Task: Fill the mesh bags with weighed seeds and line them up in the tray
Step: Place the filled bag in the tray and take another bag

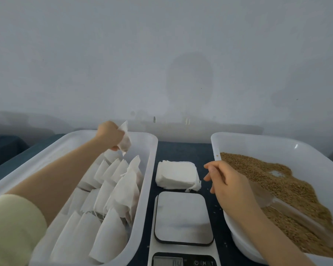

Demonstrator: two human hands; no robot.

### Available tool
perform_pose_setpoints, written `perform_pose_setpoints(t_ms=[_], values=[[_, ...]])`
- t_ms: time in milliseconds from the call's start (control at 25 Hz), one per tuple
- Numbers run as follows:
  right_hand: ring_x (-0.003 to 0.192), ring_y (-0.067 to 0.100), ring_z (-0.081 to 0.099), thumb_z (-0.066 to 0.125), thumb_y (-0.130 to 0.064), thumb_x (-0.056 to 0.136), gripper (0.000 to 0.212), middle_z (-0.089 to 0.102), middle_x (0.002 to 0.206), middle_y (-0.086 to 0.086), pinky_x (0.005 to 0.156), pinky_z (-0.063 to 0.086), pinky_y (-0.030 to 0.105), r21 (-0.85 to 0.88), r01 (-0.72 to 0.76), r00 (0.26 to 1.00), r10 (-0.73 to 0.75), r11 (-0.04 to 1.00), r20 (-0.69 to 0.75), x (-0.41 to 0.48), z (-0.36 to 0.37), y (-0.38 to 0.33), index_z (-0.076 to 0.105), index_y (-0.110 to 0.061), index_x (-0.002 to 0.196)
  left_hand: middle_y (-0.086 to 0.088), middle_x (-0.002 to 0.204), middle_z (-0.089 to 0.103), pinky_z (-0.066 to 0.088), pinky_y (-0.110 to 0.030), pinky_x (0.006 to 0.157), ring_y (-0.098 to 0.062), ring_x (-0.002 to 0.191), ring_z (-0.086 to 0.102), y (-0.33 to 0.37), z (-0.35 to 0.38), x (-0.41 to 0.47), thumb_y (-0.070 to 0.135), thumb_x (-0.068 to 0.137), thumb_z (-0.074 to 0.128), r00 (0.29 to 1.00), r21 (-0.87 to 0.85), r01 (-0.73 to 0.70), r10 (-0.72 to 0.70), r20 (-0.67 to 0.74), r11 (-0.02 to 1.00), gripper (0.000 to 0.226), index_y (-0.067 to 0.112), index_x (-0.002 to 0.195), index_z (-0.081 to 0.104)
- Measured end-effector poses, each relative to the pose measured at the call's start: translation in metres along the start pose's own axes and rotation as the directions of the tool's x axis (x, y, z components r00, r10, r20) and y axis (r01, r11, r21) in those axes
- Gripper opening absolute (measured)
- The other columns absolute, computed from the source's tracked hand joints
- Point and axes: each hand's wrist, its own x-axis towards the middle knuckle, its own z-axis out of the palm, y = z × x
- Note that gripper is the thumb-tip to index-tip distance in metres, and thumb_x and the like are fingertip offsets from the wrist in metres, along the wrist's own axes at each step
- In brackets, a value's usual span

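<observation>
The left hand (109, 134) pinches a filled mesh bag (125, 142) above the far end of the tray (151, 148). Better to set it upright, touching the last bag of the row (121, 181). The right hand (229, 183) hangs relaxed, holding nothing, near the empty bags (176, 174).

Seed-packing station, scale (183, 215), seed tub (267, 148)

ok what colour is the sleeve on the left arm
The sleeve is a pale creamy yellow; the head view shows it at lower left.
</observation>
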Motion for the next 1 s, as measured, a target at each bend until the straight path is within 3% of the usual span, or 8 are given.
perform_pose_setpoints(t_ms=[120,240,400,520,600,760,880,1000], values=[[0.068,-0.004,0.058,0.044,-0.026,0.097,0.015,0.064,0.075,-0.014,0.06,0.041,0.009,-0.007,-0.001,1.0,0.001,1.0,-0.009,0.001,0.001,0.001,0.058,-0.029,0.092,-0.018,0.067,0.061,0.043,-0.023,0.033,-0.022,0.036,0.055,-0.019,0.021,0.006,0.004,0.091,0.047,0.997,0.025,0.072,-0.073,0.038,0.997,0.019,-0.003,0.077,0.057],[0.066,-0.002,0.058,0.044,-0.026,0.097,0.015,0.063,0.073,-0.013,0.059,0.043,0.011,-0.01,0.006,1.0,-0.006,1.0,-0.005,0.001,0.002,0.001,0.058,-0.029,0.092,-0.012,0.057,0.05,0.039,-0.026,0.043,-0.025,0.051,0.052,-0.038,0.034,0.008,0.0,0.089,0.047,0.996,0.242,0.037,-0.055,0.067,0.97,0.028,0.002,0.06,0.046],[0.067,-0.002,0.058,0.045,-0.026,0.097,0.015,0.063,0.074,-0.013,0.059,0.043,0.01,-0.015,0.005,1.0,-0.005,1.0,-0.001,0.0,0.002,0.0,0.058,-0.029,0.092,-0.012,0.058,0.056,0.039,-0.024,0.047,-0.023,0.053,0.054,-0.043,0.03,0.01,0.009,0.094,0.047,0.994,0.339,0.0,-0.035,0.099,0.941,0.033,0.002,0.061,0.049],[0.067,-0.004,0.058,0.044,-0.025,0.098,0.014,0.063,0.075,-0.012,0.058,0.042,0.009,-0.026,0.006,1.0,-0.006,1.0,0.003,0.0,0.002,-0.001,0.058,-0.028,0.094,-0.02,0.106,0.063,0.045,-0.034,0.076,-0.035,0.1,0.06,-0.024,0.028,0.002,0.02,0.097,0.047,0.992,0.35,-0.119,0.126,0.0,0.929,0.029,-0.003,0.114,0.053],[0.067,-0.005,0.057,0.044,-0.025,0.098,0.014,0.063,0.076,-0.013,0.056,0.041,0.01,-0.035,0.002,1.0,-0.002,0.999,0.011,0.001,0.002,-0.002,0.057,-0.029,0.094,-0.016,0.113,0.062,0.044,-0.037,0.083,-0.034,0.109,0.056,0.002,0.033,-0.019,0.022,0.098,0.045,0.952,0.343,-0.271,0.302,-0.041,0.9,0.036,0.007,0.13,0.048],[0.066,-0.005,0.057,0.045,-0.023,0.098,0.016,0.063,0.075,-0.014,0.055,0.039,0.008,-0.048,-0.016,1.0,0.017,0.999,0.009,0.001,0.001,-0.001,0.058,-0.029,0.093,-0.009,0.087,0.062,0.04,-0.032,0.07,-0.031,0.088,0.057,0.056,0.06,-0.072,0.03,0.098,0.044,0.728,0.409,-0.676,0.64,0.246,0.613,0.028,0.011,0.085,0.059],[0.065,-0.005,0.057,0.046,-0.02,0.097,0.016,0.064,0.075,-0.013,0.056,0.038,0.006,-0.03,-0.021,1.0,0.021,0.999,0.01,0.0,0.0,0.0,0.059,-0.027,0.092,-0.004,0.088,0.059,0.036,-0.031,0.072,-0.026,0.087,0.056,0.074,0.093,-0.106,0.046,0.092,0.053,0.667,0.56,-0.743,0.465,0.582,0.366,0.034,0.013,0.093,0.061],[0.065,-0.004,0.058,0.046,-0.021,0.097,0.016,0.064,0.076,-0.012,0.057,0.039,0.008,-0.022,-0.024,1.0,0.025,0.999,0.015,0.0,0.0,0.001,0.059,-0.028,0.093,-0.003,0.083,0.056,0.04,-0.035,0.076,-0.028,0.085,0.056,0.085,0.117,-0.112,0.042,0.09,0.057,0.743,0.585,-0.586,0.084,0.664,0.561,0.03,0.012,0.089,0.054]])
